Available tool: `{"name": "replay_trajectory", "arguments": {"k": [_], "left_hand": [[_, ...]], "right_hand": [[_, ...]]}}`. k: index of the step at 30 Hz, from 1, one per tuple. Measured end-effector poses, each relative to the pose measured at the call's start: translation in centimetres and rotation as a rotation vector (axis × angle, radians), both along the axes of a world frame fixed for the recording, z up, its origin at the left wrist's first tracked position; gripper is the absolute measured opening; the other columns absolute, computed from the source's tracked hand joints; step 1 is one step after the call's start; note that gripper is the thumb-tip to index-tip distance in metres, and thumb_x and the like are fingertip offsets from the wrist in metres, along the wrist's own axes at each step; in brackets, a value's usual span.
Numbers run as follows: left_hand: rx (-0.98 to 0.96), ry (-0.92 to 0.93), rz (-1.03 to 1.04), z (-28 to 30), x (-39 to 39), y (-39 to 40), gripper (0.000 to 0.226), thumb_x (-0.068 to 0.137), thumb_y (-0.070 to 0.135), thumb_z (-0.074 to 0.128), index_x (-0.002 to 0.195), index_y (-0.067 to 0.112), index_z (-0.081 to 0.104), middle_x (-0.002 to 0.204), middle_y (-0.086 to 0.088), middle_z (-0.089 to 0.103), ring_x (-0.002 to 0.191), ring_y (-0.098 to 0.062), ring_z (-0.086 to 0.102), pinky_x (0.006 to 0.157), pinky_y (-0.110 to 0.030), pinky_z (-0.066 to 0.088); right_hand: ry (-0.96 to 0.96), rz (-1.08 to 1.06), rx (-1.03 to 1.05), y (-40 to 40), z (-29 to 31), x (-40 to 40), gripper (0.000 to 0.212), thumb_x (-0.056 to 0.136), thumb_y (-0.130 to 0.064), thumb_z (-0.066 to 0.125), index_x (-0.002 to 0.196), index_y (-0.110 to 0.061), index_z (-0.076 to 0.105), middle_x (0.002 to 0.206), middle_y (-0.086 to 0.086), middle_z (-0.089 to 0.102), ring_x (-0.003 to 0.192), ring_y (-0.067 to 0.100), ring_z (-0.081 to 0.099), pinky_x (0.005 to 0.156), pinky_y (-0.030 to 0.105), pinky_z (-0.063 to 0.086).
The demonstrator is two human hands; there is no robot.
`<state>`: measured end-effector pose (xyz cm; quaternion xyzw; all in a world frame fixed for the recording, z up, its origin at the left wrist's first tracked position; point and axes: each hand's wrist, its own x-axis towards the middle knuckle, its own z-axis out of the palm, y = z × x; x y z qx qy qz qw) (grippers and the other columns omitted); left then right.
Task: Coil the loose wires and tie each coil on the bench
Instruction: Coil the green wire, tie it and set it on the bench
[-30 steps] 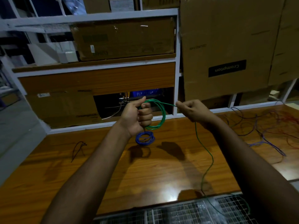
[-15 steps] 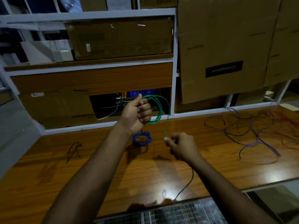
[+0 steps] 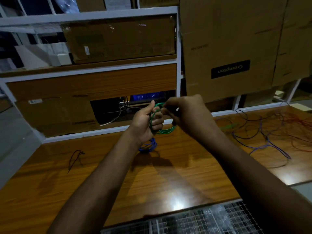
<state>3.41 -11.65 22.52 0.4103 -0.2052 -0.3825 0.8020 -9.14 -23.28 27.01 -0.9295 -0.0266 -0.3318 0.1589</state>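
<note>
A green wire coil [image 3: 166, 130] hangs in the air above the wooden bench [image 3: 118, 179], gripped in my left hand [image 3: 145, 122]. My right hand [image 3: 187, 114] is pressed against the coil's top, fingers pinching the green wire there. A finished blue coil [image 3: 149, 146] lies on the bench just below my left wrist. Loose purple, black and red wires [image 3: 263, 132] sprawl over the bench's right side.
A short black wire piece [image 3: 75, 157] lies at the bench's left. Cardboard boxes [image 3: 228, 48] and a white-framed shelf [image 3: 91, 16] rise behind the bench. A wire mesh grid [image 3: 194, 220] runs along the near edge.
My right hand rose from low over the bench up to the coil at my left hand, bringing the green wire's trailing length into the coil.
</note>
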Motion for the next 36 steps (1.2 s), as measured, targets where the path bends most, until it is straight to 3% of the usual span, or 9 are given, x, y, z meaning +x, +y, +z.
{"name": "replay_trajectory", "arguments": {"k": [4,10,14,19,24,26,29,33,36], "left_hand": [[-0.008,-0.036,-0.069,0.6,-0.5,0.1,0.038,0.105,0.037,0.031,0.077,0.014,0.042,0.049,0.007,0.038,0.036,-0.004,0.033,0.033,-0.016,0.025],[-0.035,-0.009,-0.147,1.1,-0.4,0.9,0.043,0.104,0.039,0.030,0.069,0.017,0.041,0.047,0.008,0.031,0.036,-0.005,0.026,0.037,-0.019,0.014],[-0.053,0.029,-0.132,1.2,0.0,1.4,0.043,0.105,0.040,0.029,0.068,0.020,0.037,0.045,0.008,0.030,0.036,-0.005,0.022,0.036,-0.020,0.015],[-0.144,0.085,-0.060,1.1,1.0,2.3,0.040,0.099,0.038,0.037,0.063,0.021,0.041,0.044,0.008,0.028,0.042,-0.007,0.009,0.037,-0.020,0.011],[-0.163,0.071,0.017,1.1,2.5,3.0,0.042,0.104,0.039,0.028,0.067,0.021,0.036,0.045,0.008,0.028,0.035,-0.006,0.023,0.037,-0.021,0.013],[-0.157,0.072,0.029,0.8,2.6,2.6,0.043,0.105,0.039,0.028,0.067,0.021,0.036,0.045,0.008,0.028,0.034,-0.005,0.024,0.038,-0.021,0.012],[-0.150,0.092,0.050,0.2,2.8,2.1,0.043,0.105,0.040,0.027,0.068,0.021,0.037,0.044,0.008,0.028,0.034,-0.005,0.024,0.038,-0.021,0.011],[-0.126,0.090,0.081,-0.3,3.0,2.1,0.042,0.106,0.041,0.027,0.070,0.021,0.035,0.044,0.008,0.028,0.034,-0.005,0.023,0.036,-0.020,0.013],[-0.089,0.086,0.099,-0.6,3.0,2.6,0.042,0.106,0.041,0.027,0.070,0.020,0.035,0.045,0.008,0.028,0.034,-0.005,0.023,0.033,-0.020,0.017]], "right_hand": [[-0.152,-0.215,-0.080,-1.5,0.2,2.2,0.040,0.088,-0.061,0.060,0.079,-0.022,0.067,0.065,-0.009,0.060,0.059,0.008,0.058,0.051,0.027,0.050],[-0.038,-0.358,0.058,-3.7,-0.5,4.1,0.070,0.076,-0.086,0.041,0.059,-0.019,0.055,0.050,-0.006,0.050,0.043,0.008,0.045,0.044,0.024,0.035],[0.114,0.060,0.457,-5.6,-2.7,4.4,0.050,0.093,-0.058,0.052,0.071,-0.015,0.059,0.064,0.003,0.056,0.056,0.016,0.052,0.057,0.033,0.044],[0.447,0.556,1.093,-9.1,-7.7,1.5,0.031,0.098,-0.021,0.050,0.120,-0.006,0.065,0.087,0.005,0.053,0.068,0.012,0.046,0.064,0.024,0.039],[0.459,0.370,1.393,-7.4,-13.0,-0.1,0.026,0.094,-0.012,0.055,0.117,-0.006,0.065,0.083,0.008,0.063,0.067,0.015,0.061,0.062,0.027,0.054],[0.434,0.134,1.274,-5.3,-13.9,0.4,0.020,0.100,-0.021,0.054,0.106,-0.007,0.067,0.079,0.011,0.065,0.060,0.016,0.064,0.054,0.029,0.053],[0.440,-0.161,0.745,-2.0,-14.0,1.1,0.025,0.103,-0.032,0.048,0.095,-0.018,0.067,0.076,0.003,0.067,0.057,0.010,0.062,0.048,0.024,0.048],[0.713,-0.088,-0.003,2.2,-10.9,1.0,0.014,0.101,-0.019,0.048,0.099,-0.016,0.062,0.086,0.004,0.066,0.078,0.021,0.066,0.068,0.035,0.056],[0.804,0.061,-0.271,5.2,-7.0,0.5,0.023,0.097,-0.005,0.048,0.115,-0.009,0.060,0.095,0.008,0.064,0.084,0.025,0.064,0.065,0.034,0.049]]}}
